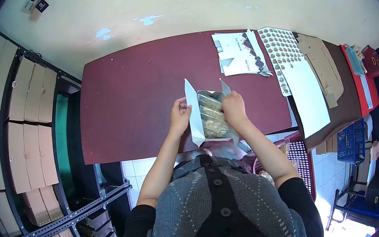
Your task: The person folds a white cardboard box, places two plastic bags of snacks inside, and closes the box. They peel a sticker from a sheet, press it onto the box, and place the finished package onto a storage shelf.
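An opened white cardboard box (195,118) sits at the front of the maroon table (143,91), its flaps standing up. Inside it lie several clear plastic packets (213,118) with pale beige contents in a row. My left hand (180,116) grips the box's left flap from outside, thumb at its edge. My right hand (234,110) is closed at the box's right side, by the upright right flap and beside the packets. Its fingertips are hidden, so I cannot make out what it pinches.
Flat printed white sheets (240,53) lie at the table's back right. Beside them are sticker sheets (279,43) and brown cardboard (319,57). A pink basket (298,155) with packets stands below the right edge. Shelves of boxes (25,153) line the left; a blue crate (351,143) stands right.
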Available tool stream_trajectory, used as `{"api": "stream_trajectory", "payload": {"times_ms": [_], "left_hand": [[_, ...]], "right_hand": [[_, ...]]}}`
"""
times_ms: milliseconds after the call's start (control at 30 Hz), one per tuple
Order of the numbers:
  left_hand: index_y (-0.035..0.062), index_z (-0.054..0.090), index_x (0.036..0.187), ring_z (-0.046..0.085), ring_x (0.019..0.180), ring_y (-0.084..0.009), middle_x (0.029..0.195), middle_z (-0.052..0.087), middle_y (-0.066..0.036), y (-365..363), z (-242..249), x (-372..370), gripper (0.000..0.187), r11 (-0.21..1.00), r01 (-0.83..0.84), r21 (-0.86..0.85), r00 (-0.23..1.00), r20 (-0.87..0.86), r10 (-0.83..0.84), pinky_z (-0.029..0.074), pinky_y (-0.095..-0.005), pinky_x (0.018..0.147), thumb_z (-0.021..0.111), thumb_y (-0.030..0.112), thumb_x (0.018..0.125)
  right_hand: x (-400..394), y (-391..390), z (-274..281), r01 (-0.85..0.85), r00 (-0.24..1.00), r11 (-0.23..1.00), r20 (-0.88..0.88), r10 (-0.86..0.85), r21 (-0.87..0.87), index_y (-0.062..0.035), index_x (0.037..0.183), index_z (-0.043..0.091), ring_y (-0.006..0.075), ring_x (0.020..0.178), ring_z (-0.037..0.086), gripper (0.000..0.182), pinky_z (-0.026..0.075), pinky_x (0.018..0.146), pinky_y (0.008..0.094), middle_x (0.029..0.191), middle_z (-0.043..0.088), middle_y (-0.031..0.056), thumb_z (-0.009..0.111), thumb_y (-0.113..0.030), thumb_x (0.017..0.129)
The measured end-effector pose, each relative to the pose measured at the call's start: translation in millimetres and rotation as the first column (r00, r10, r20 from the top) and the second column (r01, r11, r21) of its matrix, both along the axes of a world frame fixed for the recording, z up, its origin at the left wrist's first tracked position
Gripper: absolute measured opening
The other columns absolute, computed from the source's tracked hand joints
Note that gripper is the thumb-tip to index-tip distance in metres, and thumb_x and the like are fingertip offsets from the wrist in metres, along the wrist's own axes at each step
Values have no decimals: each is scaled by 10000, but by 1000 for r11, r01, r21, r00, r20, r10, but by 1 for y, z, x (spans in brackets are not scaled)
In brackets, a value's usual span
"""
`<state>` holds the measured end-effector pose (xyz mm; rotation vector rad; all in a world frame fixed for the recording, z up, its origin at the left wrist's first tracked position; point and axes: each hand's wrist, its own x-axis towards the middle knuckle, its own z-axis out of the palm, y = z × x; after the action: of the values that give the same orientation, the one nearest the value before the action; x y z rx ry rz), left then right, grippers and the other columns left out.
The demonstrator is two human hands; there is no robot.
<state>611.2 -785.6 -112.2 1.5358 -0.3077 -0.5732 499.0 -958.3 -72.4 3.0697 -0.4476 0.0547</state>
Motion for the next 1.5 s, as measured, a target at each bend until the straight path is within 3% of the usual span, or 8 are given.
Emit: {"api": "stream_trajectory", "payload": {"times_ms": [233, 400, 567, 767, 967, 1100, 1300, 1500], "left_hand": [[1, 509, 1194, 552, 720, -79, 885, 547, -32, -5, 11, -5, 360, 1000, 10, -25, 999, 30, -9, 469, -223, 649, 625, 51, 857], [23, 528, 1152, 551, 721, -76, 850, 552, -18, -10, 16, -15, 340, 998, 20, -64, 999, -31, -22, 461, -217, 656, 657, 70, 841], [37, 530, 1129, 543, 723, -68, 842, 543, -10, -15, 15, -18, 320, 998, 57, -8, 997, 55, -56, 447, -216, 655, 660, 83, 840], [43, 536, 1129, 514, 738, -54, 839, 518, 18, -13, 13, -19, 282, 998, 48, -37, 995, 93, -44, 454, -207, 680, 634, 88, 868], [30, 502, 1164, 531, 1043, -200, 1101, 517, -98, -12, 7, -17, 317, 994, 98, -38, 965, 247, -86, 433, -327, 914, 606, 119, 878], [27, 447, 1234, 379, 1281, -381, 1346, 423, -197, -9, 23, -25, 400, 968, 196, 157, 788, 562, -250, 295, -450, 1069, 571, 192, 892], [110, 254, 1445, 149, 1392, -433, 1545, 141, -136, -13, 16, -37, 573, 838, 252, 484, 691, 516, -506, 156, -536, 1118, 460, 269, 934], [156, 217, 1473, 146, 1389, -441, 1556, 113, -98, -12, 15, -35, 607, 777, 244, 580, 676, 473, -566, 168, -596, 1095, 446, 313, 933]], "right_hand": [[11, 11, -12, 8, 996, 984, -83, -22, -176, -91, 744, 678, 212, 886, 556, 88, 398, 770, 347, 764, 650, 60, 613, -150, 734], [9, 2, 14, 6, 985, 930, 157, -68, 368, -65, 745, 686, 276, 856, 626, 84, 462, 736, 385, 820, 663, 135, 616, -91, 706], [19, -4, 3, 25, 992, 998, -127, -16, 65, -53, 792, 671, 310, 809, 626, 104, 473, 714, 405, 804, 648, 148, 601, -85, 722], [21, 11, 23, -147, 805, 977, 593, 27, 156, 14, 963, 592, 342, 876, 600, 187, 462, 802, 424, 865, 609, 194, 554, -56, 794], [11, 0, 5, -235, 972, 859, 129, 197, 455, 40, 1276, 448, 336, 1234, 455, 471, 355, 1040, 430, 1309, 487, 221, 466, -48, 814], [-3, -1, -3, -239, 967, 937, -29, 254, 255, -2, 1360, 403, 336, 1328, 354, 516, 227, 1115, 478, 1415, 391, 200, 444, -121, 860], [-7, 6, -6, -292, 956, 954, 6, 293, -70, -40, 1334, 456, 320, 1338, 325, 492, 184, 1123, 485, 1422, 380, 167, 490, -169, 860], [-22, 7, 49, -291, 944, 841, -9, 331, 457, -28, 1169, 605, 317, 1172, 472, 410, 287, 1038, 478, 1224, 544, 170, 578, -232, 814]]}}
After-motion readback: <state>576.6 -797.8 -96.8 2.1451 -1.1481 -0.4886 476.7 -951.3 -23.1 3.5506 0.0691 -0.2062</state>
